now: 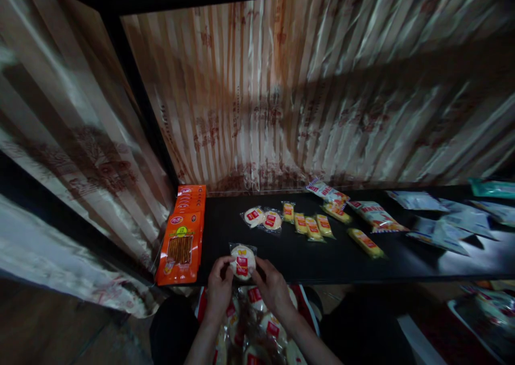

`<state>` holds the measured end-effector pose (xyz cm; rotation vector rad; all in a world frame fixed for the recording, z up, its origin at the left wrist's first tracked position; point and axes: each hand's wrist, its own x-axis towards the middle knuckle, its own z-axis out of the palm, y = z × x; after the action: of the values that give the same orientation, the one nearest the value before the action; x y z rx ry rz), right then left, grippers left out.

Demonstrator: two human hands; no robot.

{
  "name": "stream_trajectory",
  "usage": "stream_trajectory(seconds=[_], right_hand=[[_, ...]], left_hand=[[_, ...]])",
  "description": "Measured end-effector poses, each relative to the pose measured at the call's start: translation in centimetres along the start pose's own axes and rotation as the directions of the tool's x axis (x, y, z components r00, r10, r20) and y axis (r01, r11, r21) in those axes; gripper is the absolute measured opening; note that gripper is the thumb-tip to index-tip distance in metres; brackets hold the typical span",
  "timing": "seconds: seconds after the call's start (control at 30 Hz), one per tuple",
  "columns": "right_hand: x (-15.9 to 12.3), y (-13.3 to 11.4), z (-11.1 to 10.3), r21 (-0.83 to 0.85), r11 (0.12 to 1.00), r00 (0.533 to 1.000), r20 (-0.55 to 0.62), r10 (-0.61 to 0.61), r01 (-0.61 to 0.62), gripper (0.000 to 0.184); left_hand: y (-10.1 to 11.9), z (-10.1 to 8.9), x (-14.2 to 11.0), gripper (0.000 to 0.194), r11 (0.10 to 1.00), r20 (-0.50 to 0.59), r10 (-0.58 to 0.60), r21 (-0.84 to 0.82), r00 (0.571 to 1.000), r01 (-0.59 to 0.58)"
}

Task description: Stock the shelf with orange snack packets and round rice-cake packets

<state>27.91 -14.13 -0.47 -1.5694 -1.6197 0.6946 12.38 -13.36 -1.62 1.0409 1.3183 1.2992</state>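
Observation:
Between my two hands is a round white cracker in a clear wrapper (242, 261) with a red label. My left hand (220, 280) grips its left edge with the fingers curled. On the opposite edge, my right hand (273, 285) has its thumb and fingers closed on the same packet. The packet is at the front edge of the black shelf (277, 258). Below my forearms stands a box with a red rim (311, 314), holding several more round wrapped crackers (273, 330). Two similar round crackers (262, 218) lie farther back on the shelf.
Overlapping orange snack packets (181, 241) line the shelf's left end. Several small yellow packets (311, 226) lie right of the round crackers, then red-and-white bags (377, 216) and pale bags (442, 231). A black post (137, 86) rises at left, before a striped sheet (257, 97).

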Motion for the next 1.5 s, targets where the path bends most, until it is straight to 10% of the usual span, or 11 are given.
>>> stream_trajectory(seconds=[0.57, 1.5], right_hand=[[9.5, 2.3, 6.7, -0.016, 0.998, 0.989, -0.130, -0.066, 0.064, 0.031], [21.9, 1.4, 12.6, 0.098, 0.993, 0.989, -0.138, -0.047, 0.061, 0.037]], left_hand=[[0.4, 1.4, 8.5, 0.024, 0.994, -0.205, 0.027, -0.101, 0.978, -0.049], [-1.1, 2.3, 18.0, 0.038, 0.959, -0.195, -0.034, -0.281, 0.980, -0.023]])
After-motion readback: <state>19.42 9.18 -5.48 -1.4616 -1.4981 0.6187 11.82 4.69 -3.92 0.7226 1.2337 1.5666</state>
